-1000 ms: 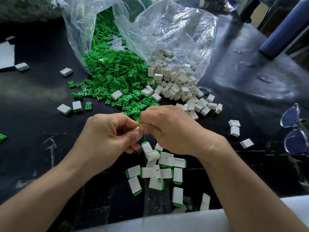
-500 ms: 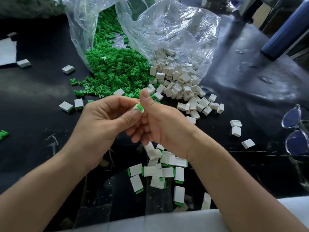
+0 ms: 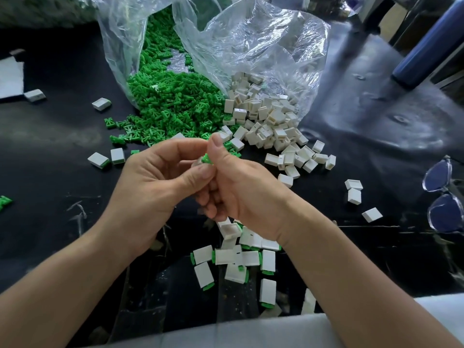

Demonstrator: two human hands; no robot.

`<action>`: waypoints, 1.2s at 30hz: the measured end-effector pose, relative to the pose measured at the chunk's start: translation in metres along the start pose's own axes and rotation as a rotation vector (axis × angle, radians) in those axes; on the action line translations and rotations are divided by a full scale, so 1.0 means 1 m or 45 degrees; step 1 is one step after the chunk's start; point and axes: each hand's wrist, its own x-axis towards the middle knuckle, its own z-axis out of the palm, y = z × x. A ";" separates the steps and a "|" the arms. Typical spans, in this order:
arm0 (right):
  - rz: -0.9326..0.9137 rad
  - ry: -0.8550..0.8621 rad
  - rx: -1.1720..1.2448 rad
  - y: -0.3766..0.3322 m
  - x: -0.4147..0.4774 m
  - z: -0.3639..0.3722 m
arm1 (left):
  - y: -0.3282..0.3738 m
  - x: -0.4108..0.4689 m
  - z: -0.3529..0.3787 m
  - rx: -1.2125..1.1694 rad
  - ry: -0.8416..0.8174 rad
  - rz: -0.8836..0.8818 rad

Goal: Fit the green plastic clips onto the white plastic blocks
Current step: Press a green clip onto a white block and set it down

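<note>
- Black and shiny, the counter (image 3: 376,136) fills nearly all the view and carries everything.
- Two clear plastic bags (image 3: 263,46) lie open at the far side, their mouths turned toward the person.
- The heap of green clips (image 3: 170,104) pours out of the left bag onto the counter.
- The heap of white blocks (image 3: 266,116) spills from the right bag, just beside the green heap and touching it. Some loose blocks are scattered to the right.
- The left hand (image 3: 155,187) is held above the counter in the middle, its fingers curled. Its thumb and forefinger pinch a white block (image 3: 197,162).
- The right hand (image 3: 246,187) meets it from the right. Its thumb stands upright and presses on a green clip (image 3: 206,159) at the end of the block, and its other fingers are curled below.
- A blue bottle (image 3: 431,41) stands at the far right corner.
- A pair of glasses (image 3: 442,197) with a clear frame lies at the right edge.
- A white sheet (image 3: 10,76) lies at the far left edge.
- The finished pieces (image 3: 248,257), white blocks with a green end showing, lie in a loose group under the wrists, near the front edge.
- Two more such pieces (image 3: 105,158) lie to the left of the hands.
- The held block and clip sit between both thumbs, above the counter, mostly hidden. I cannot tell how deep the clip sits.
</note>
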 end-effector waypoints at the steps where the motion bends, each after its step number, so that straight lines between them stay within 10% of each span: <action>1: -0.007 0.020 -0.061 0.001 0.000 0.000 | -0.001 0.000 0.000 0.022 -0.003 0.013; 36: -0.058 0.164 -0.326 0.000 -0.002 0.002 | 0.000 0.001 -0.001 0.021 0.007 -0.131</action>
